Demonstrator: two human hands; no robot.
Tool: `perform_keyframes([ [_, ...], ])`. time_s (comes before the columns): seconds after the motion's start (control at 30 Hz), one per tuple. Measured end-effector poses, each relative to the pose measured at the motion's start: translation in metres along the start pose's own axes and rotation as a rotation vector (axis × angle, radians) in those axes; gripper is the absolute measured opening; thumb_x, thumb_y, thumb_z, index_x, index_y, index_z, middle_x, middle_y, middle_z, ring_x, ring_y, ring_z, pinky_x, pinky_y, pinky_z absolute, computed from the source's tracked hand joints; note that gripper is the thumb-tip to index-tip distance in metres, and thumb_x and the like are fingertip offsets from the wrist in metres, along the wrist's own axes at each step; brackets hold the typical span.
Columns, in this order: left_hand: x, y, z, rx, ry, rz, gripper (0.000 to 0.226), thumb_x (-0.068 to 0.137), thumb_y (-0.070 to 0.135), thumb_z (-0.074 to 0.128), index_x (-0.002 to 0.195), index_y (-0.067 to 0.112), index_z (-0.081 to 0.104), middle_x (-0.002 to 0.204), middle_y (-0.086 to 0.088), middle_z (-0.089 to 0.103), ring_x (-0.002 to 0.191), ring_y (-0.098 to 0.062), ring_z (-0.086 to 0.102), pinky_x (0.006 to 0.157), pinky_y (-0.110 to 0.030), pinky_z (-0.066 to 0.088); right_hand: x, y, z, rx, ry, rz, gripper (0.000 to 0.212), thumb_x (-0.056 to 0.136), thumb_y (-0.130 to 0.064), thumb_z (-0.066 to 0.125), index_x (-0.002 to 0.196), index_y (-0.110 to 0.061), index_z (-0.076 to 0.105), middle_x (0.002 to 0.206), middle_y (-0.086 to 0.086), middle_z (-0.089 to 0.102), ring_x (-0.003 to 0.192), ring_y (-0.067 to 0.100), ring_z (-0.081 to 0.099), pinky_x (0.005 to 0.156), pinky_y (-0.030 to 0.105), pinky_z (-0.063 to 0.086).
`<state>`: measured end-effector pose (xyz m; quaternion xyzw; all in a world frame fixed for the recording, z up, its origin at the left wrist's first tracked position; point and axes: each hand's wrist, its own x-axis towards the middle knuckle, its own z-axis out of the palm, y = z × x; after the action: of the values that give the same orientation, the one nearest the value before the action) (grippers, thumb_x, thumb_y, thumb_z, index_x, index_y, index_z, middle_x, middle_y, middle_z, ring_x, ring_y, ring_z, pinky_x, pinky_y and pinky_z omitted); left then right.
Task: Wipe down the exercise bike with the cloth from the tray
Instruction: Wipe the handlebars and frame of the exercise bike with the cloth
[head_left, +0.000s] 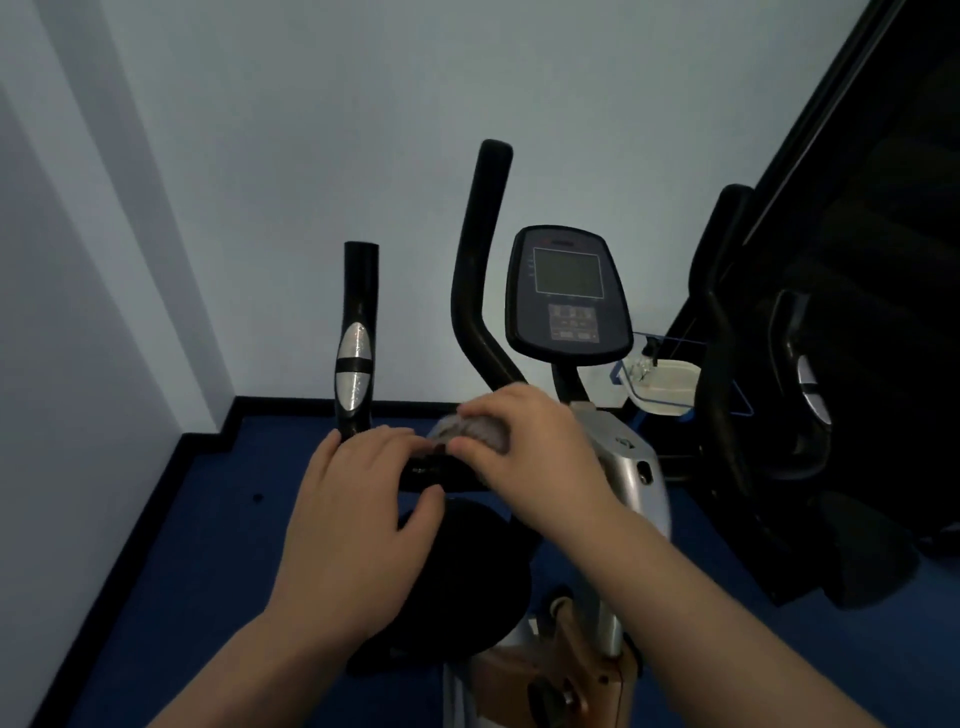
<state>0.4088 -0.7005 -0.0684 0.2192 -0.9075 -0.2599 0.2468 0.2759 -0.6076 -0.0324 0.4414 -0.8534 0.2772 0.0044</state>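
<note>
Right hand (524, 441) clutches bunched cloth (475, 431) on bar (431, 470); left hand (358, 499) rests flat. Risk: wad slips off the round bar.

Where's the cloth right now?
The cloth is bunched in the right hand at centre frame, on the bike's handlebar just below the console, beside the left hand.

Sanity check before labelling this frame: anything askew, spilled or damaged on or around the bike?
Nothing stands out. The right hand grips the bunched grey cloth on the black handlebar crossbar, and the left hand rests on that bar. The dark oval console and the black saddle look intact; no spill shows on the blue floor.
</note>
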Motion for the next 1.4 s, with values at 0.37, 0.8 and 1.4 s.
perform_keyframes([
  [0.37, -0.012, -0.013, 0.003, -0.168, 0.0, -0.046, 0.048, 0.077, 0.042, 0.051, 0.124, 0.034, 0.051, 0.133, 0.023, 0.047, 0.135, 0.011, 0.022, 0.119, -0.025, 0.004, 0.007, 0.018, -0.016, -0.122, -0.357, -0.193, 0.049, 0.078, -0.023, 0.074, 0.122, -0.038, 0.06, 0.112, -0.02, 0.062, 0.102, -0.012, 0.05, 0.09, 0.006, 0.038],
  [0.8, -0.01, -0.014, 0.002, -0.132, -0.013, -0.025, 0.057, 0.078, 0.042, 0.051, 0.133, 0.03, 0.045, 0.142, 0.018, 0.04, 0.136, 0.007, 0.022, 0.117, -0.019, 0.0, -0.008, 0.034, -0.003, -0.391, -0.14, -0.414, 0.053, 0.073, -0.031, 0.079, 0.124, -0.029, 0.063, 0.119, -0.007, 0.068, 0.114, 0.013, 0.06, 0.112, 0.038, 0.02],
  [1.4, -0.015, -0.026, 0.002, -0.189, 0.001, -0.117, 0.079, 0.069, 0.062, 0.056, 0.14, 0.038, 0.03, 0.149, 0.036, 0.008, 0.135, 0.013, 0.016, 0.104, -0.017, 0.02, 0.015, 0.009, 0.0, -0.274, -0.263, -0.268, 0.043, 0.08, -0.05, 0.065, 0.122, -0.05, 0.056, 0.102, -0.011, 0.073, 0.107, 0.016, 0.062, 0.094, 0.027, 0.045],
])
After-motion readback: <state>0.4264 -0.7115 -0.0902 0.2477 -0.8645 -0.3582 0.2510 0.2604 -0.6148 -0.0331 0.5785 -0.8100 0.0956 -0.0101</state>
